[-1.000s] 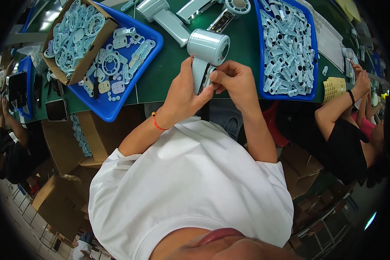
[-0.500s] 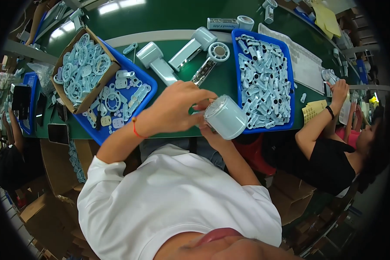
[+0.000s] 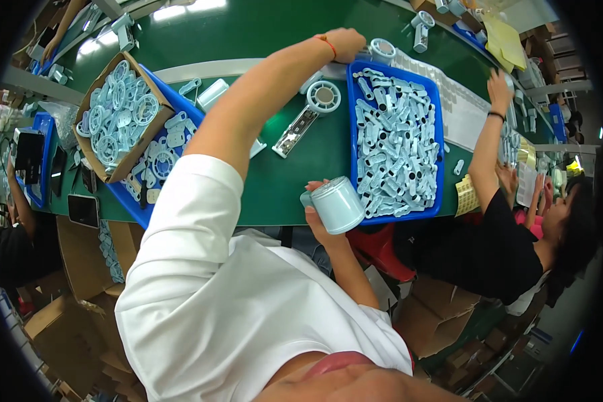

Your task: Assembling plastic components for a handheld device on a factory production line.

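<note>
My right hand (image 3: 318, 213) is closed around a pale blue cylindrical fan housing (image 3: 340, 205), held tilted near the table's front edge. Only its thumb and some fingertips show; the rest lies behind the housing. My left arm stretches far across the table, a red cord on the wrist. At the end of it, my left hand (image 3: 346, 45) curls over the handle of a handheld fan (image 3: 382, 49), whose round head shows right of the fingers. Nearer lies another handheld fan (image 3: 323, 98), its handle open on the inner parts. A further fan body (image 3: 213, 94) is partly behind my forearm.
A blue tray (image 3: 439, 154) heaped with small pale blue parts stands right of centre. On the left, a cardboard box (image 3: 147, 124) of ring-shaped parts sits on another blue tray (image 3: 132, 204). A co-worker's arm (image 3: 487, 144) reaches over the table at the right.
My left hand has left the housing and moved far across the table to the fan at the back. My right hand keeps the housing, now slightly lower and further left in view.
</note>
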A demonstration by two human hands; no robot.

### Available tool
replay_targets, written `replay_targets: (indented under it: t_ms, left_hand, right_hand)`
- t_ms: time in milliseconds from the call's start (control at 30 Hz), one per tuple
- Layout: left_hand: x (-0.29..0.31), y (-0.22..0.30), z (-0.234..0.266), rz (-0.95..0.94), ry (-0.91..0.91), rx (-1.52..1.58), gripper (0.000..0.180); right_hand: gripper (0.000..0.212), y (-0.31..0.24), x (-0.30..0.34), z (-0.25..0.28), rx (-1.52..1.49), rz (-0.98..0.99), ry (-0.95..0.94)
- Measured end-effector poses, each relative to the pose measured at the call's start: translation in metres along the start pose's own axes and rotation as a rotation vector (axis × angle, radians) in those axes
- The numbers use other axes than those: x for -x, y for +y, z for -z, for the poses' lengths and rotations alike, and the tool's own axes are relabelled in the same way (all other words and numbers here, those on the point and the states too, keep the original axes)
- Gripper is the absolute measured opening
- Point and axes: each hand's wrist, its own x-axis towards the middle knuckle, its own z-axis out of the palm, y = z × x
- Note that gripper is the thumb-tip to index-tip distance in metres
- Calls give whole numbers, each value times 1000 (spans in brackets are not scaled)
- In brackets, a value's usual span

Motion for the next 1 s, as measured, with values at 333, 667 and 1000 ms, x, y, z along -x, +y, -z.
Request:
replay_targets:
  t_ms: [333,667,1000]
  left_hand:
    - [207,-30,24,512,302,60,35]
    - [247,20,18,252,558,35,38]
    - [338,129,-35,148,1073,263,50]
  right_hand:
    - [35,10,-4,8,-115,-127,9]
    - [77,-26,-34,5,-1034,-353,-129]
    - [69,-28,-23,8,-199,-264,-296]
